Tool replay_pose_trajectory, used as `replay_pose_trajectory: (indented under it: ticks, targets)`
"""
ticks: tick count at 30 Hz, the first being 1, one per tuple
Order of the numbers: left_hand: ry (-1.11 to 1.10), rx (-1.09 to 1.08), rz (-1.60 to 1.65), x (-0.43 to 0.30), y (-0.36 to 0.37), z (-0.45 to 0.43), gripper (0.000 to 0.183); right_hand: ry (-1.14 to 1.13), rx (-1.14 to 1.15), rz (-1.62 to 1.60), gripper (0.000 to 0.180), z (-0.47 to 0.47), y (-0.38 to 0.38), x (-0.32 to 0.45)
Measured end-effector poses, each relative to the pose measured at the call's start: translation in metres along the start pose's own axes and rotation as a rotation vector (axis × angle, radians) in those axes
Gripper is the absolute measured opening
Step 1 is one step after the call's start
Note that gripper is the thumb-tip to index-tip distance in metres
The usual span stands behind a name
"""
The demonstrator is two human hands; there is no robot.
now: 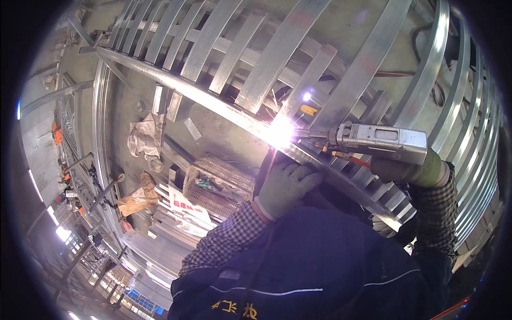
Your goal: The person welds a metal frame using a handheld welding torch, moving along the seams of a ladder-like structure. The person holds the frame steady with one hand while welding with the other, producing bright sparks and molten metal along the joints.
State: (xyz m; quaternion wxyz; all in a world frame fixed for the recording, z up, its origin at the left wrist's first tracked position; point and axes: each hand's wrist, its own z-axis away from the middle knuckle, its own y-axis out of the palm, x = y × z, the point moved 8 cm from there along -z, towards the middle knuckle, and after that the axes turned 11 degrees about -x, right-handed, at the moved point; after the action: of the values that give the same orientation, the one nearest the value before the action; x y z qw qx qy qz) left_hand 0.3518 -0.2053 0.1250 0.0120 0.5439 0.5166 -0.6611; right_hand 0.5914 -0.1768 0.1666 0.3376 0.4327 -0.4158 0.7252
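Note:
My right hand (416, 170), in a greenish work glove, is closed around the grip of a silver welding gun (384, 142). The gun's nozzle points left. At its tip a glaring arc (281, 131) throws sparks and hides the joint beneath it. The arc burns where a slat meets a long metal rail (216, 105), part of a frame with many parallel metal slats (282, 56). My gloved left hand (289, 188) is just below the arc, its fingers at the rail's near edge. Whether those fingers grip the rail is unclear. A red hose (360, 162) runs beside the gun.
Beyond the rail, at left, are a basket (220, 168) with scraps, a white sack (188, 208) bearing red writing, and stacked metal profiles (160, 236). Long tubes (104, 104) extend farther left. A yellow block (308, 110) lies among the slats; a dark cable (417, 44) is on the floor.

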Motion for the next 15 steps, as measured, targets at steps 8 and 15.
replay_pose_trajectory:
  ticks: [8,15]
  targets:
    - [0.045,0.008,-0.046,-0.016,0.021,0.008,0.044,-1.382,-0.437,2.348,0.042,0.055,0.041,-0.027]
    - [0.035,0.018,-0.067,-0.023,0.037,0.013,0.043,-1.639,-0.912,3.165,0.039,0.058,0.043,-0.037]
